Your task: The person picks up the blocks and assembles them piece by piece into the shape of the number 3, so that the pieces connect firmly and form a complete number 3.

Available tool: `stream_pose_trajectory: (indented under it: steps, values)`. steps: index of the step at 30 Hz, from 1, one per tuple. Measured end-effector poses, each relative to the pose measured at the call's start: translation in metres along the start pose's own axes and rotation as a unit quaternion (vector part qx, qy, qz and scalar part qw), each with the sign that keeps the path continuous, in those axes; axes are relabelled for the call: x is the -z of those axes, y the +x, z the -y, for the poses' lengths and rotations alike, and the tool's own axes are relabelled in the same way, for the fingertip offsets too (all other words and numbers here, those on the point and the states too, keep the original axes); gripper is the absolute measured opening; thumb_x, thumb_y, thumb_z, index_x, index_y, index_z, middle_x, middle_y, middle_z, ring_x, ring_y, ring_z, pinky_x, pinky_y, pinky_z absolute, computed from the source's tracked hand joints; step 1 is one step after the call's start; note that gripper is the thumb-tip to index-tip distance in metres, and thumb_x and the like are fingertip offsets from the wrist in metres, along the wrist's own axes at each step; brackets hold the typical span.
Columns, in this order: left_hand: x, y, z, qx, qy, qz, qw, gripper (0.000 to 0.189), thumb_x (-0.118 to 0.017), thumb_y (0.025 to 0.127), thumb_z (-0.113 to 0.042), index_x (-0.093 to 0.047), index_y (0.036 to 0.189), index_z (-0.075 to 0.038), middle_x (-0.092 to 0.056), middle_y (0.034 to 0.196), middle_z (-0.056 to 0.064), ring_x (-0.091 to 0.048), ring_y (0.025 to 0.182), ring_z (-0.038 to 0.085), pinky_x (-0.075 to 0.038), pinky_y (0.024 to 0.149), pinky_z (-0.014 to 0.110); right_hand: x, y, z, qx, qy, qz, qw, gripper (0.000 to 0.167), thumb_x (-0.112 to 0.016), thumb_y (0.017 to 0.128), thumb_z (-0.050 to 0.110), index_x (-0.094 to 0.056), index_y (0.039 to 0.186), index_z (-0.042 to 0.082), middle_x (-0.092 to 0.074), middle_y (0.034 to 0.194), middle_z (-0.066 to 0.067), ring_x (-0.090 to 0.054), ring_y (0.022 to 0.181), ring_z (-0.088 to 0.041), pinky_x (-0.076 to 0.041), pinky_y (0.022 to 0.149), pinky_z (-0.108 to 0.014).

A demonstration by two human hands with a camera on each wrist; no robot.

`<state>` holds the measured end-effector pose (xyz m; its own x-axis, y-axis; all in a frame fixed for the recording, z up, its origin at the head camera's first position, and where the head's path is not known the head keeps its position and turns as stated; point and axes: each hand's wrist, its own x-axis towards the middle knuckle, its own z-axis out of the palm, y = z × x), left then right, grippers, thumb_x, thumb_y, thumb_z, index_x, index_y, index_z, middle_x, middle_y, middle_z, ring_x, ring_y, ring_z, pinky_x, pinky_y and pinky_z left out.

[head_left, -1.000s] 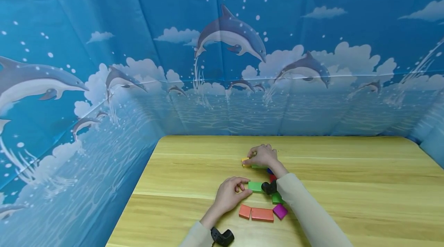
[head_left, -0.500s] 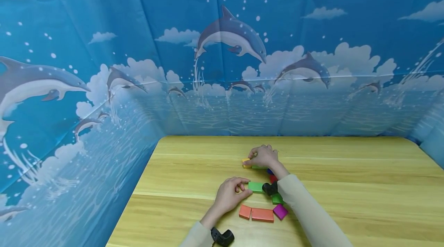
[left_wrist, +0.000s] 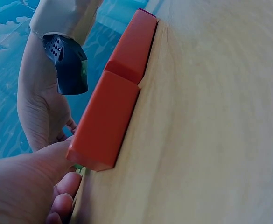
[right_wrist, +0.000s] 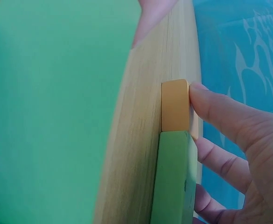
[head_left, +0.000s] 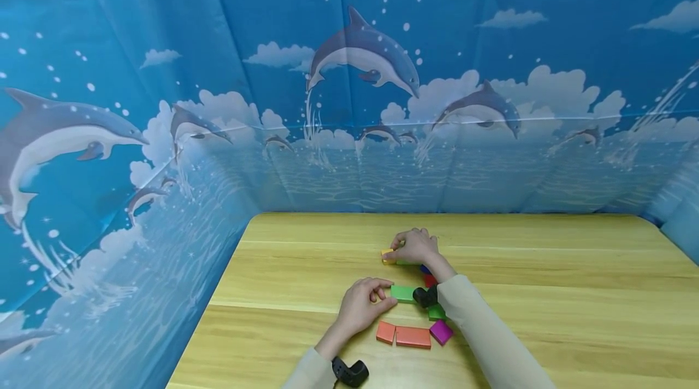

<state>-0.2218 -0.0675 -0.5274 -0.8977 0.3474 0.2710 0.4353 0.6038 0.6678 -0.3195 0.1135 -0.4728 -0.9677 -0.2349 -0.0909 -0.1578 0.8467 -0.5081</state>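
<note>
In the head view my left hand (head_left: 363, 306) is at the left end of a green block (head_left: 403, 294), thumb and index finger at its two near corners, pinching it. Farther back, my right hand (head_left: 416, 247) holds a small yellow-orange block (head_left: 387, 256) by thumb and fingers. That block touches the end of another green block (right_wrist: 173, 177) in the right wrist view. Below the right wrist, a blue block (head_left: 425, 269), a red block (head_left: 430, 280) and a lower green block (head_left: 436, 312) are partly covered by the arm.
Two orange-red blocks (head_left: 413, 337) and a tilted purple block (head_left: 441, 332) form the near row on the wooden table (head_left: 573, 316). A dolphin-printed blue curtain (head_left: 464, 176) stands behind and left of it. Black wrist devices (head_left: 351, 373) are on both arms.
Both hands and the blocks stay almost exactly in place. The curtain at the left shifts slightly.
</note>
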Motion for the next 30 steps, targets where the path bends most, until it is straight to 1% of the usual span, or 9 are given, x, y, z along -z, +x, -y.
stream_pose_trajectory:
  steps: [10,12,15,18,21,23,25,30]
  values:
    - [0.001,0.001,0.000,-0.006,-0.001,0.001,1.0000,0.033,-0.071,0.085,-0.036,-0.069,0.112,-0.016,-0.053,0.075,-0.018,-0.044,0.066,-0.001,-0.036,0.063,0.019,-0.001,0.000,-0.001,0.003,0.000,-0.008,1.0000,0.034,-0.077,0.072,0.053,-0.068,0.084,0.023,-0.057,0.099,-0.005,-0.044,0.099,-0.034,-0.025,0.088,-0.062]
    - [0.001,0.000,0.000,-0.006,-0.001,0.002,1.0000,0.034,-0.071,0.085,-0.036,-0.069,0.112,-0.016,-0.053,0.075,-0.018,-0.044,0.066,-0.001,-0.036,0.063,0.019,-0.001,-0.001,-0.002,0.006,0.004,-0.011,0.9999,0.035,-0.075,0.074,0.054,-0.068,0.086,0.022,-0.056,0.099,-0.006,-0.044,0.100,-0.035,-0.025,0.088,-0.062]
    - [0.001,0.000,-0.001,-0.007,0.000,0.002,1.0000,0.034,-0.071,0.085,-0.036,-0.069,0.112,-0.016,-0.053,0.076,-0.018,-0.044,0.066,-0.001,-0.037,0.063,0.019,0.004,-0.003,-0.004,0.014,0.020,-0.022,0.9995,0.039,-0.071,0.078,0.054,-0.070,0.093,0.019,-0.056,0.097,-0.008,-0.045,0.099,-0.036,-0.027,0.086,-0.063]
    - [0.000,0.000,-0.002,-0.010,-0.001,0.003,0.9999,0.034,-0.071,0.085,-0.036,-0.069,0.112,-0.016,-0.053,0.076,-0.019,-0.044,0.066,-0.001,-0.037,0.063,0.019,0.012,-0.008,-0.008,0.021,0.046,-0.049,0.9976,0.040,-0.066,0.083,0.053,-0.071,0.101,0.017,-0.059,0.102,-0.010,-0.049,0.100,-0.035,-0.028,0.086,-0.064]
    - [0.001,0.000,-0.003,-0.011,-0.001,0.004,0.9999,0.035,-0.072,0.084,-0.036,-0.069,0.112,-0.016,-0.053,0.076,-0.019,-0.044,0.066,-0.001,-0.037,0.063,0.019,0.024,-0.017,-0.015,0.031,0.071,-0.079,0.9939,0.040,-0.063,0.088,0.050,-0.071,0.105,0.015,-0.061,0.109,-0.012,-0.050,0.103,-0.035,-0.026,0.086,-0.065]
    - [0.002,0.000,-0.004,-0.010,-0.002,0.002,0.9999,0.035,-0.072,0.084,-0.035,-0.069,0.113,-0.015,-0.053,0.076,-0.019,-0.045,0.066,-0.001,-0.037,0.063,0.019,0.032,-0.024,-0.019,0.038,0.084,-0.098,0.9909,0.038,-0.062,0.090,0.047,-0.070,0.106,0.014,-0.062,0.112,-0.013,-0.051,0.105,-0.034,-0.026,0.086,-0.064]
    - [0.003,0.000,-0.005,-0.009,-0.006,0.000,0.9999,0.035,-0.073,0.084,-0.034,-0.068,0.113,-0.015,-0.053,0.076,-0.018,-0.044,0.066,0.000,-0.037,0.063,0.020,0.040,-0.033,-0.024,0.050,0.091,-0.116,0.9877,0.036,-0.061,0.091,0.043,-0.070,0.107,0.012,-0.062,0.112,-0.013,-0.051,0.105,-0.035,-0.028,0.084,-0.063]
    - [0.005,0.000,-0.005,-0.006,-0.012,-0.003,0.9999,0.037,-0.073,0.083,-0.035,-0.068,0.113,-0.014,-0.054,0.076,-0.018,-0.045,0.066,0.000,-0.037,0.065,0.020,0.053,-0.056,-0.040,0.080,0.099,-0.167,0.9776,0.029,-0.064,0.091,0.036,-0.071,0.103,0.011,-0.064,0.108,-0.012,-0.053,0.100,-0.034,-0.036,0.080,-0.054]
